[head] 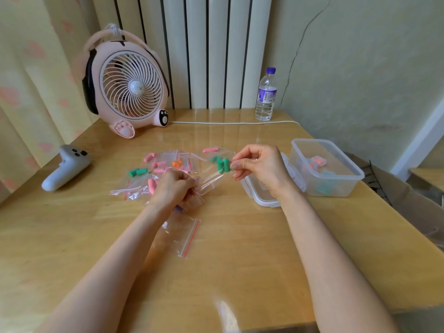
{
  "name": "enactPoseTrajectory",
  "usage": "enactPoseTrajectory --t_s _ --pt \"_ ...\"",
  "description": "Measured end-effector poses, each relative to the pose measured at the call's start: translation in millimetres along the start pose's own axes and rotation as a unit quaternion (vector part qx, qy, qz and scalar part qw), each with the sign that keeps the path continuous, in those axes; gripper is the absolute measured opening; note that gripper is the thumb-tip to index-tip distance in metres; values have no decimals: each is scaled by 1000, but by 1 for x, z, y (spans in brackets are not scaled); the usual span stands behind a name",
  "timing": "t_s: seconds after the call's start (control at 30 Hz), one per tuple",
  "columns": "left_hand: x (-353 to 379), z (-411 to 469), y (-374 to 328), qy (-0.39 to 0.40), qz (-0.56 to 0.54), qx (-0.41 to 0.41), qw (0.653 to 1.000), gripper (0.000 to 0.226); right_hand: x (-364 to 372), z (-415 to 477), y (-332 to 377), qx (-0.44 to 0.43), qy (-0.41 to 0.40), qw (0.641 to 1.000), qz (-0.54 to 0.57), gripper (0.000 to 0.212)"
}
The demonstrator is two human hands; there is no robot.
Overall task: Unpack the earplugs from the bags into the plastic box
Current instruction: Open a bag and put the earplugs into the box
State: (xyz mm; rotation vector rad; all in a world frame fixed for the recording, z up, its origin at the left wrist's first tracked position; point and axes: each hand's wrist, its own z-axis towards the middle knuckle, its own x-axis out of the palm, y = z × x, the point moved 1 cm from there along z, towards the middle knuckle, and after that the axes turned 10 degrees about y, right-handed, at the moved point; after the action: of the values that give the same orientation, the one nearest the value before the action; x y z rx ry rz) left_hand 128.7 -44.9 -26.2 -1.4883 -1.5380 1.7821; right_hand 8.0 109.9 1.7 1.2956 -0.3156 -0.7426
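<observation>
A pink, cat-shaped fan (127, 87) with a round white grille stands in the table's (240, 260) far left corner. Its white cable (235, 123) runs along the far edge, past a clear water bottle (265, 94) with a purple cap. A grey game controller (64, 168) lies by the left edge.

My right wrist crosses over the box's clear lid (262, 199), which lies flat beside the plastic box (360, 175) at the right edge. The box is open, rectangular and round-cornered. A few orange and teal earplugs show blurred through its cloudy wall, and I can't count them.

My left hand (176, 188) is curled tight around one end of a thin clear zip bag (209, 182) at the middle of the table. It covers the near part of the pile of bags (163, 169) behind it. That pile holds pink, orange and green foam plugs, and its shiny film makes the layers hard to separate.

My right hand (259, 167) is raised just off the table, with the bag stretched towards it. Its thumb and fingertips pinch a pair of green earplugs (222, 165), short soft cylinders. I can't tell whether I hold them bare or through the film.

One flat bag with a red zip strip (187, 236) lies nearer me, partly under my left forearm.
</observation>
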Motion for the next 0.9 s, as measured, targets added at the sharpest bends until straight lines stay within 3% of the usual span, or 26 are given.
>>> enactPoseTrajectory --t_s 0.17,0.4,0.53,0.7,0.9 --pt "3 1 0 6 31 17 999 30 0 0 2 -14 -2 999 -34 20" --pt "1 3 2 -89 81 122 985 16 -2 -1 3 -7 -32 998 -55 19" --pt "1 -3 -2 -81 35 150 985 22 -2 -1 5 -5 -46 996 -74 16" --pt "1 -7 -4 -71 24 219 973 45 -1 -2 3 -12 -42 995 -93 17" --pt "4 -10 -10 -44 10 264 963 13 7 -4 6 -40 -6 997 -72 9"
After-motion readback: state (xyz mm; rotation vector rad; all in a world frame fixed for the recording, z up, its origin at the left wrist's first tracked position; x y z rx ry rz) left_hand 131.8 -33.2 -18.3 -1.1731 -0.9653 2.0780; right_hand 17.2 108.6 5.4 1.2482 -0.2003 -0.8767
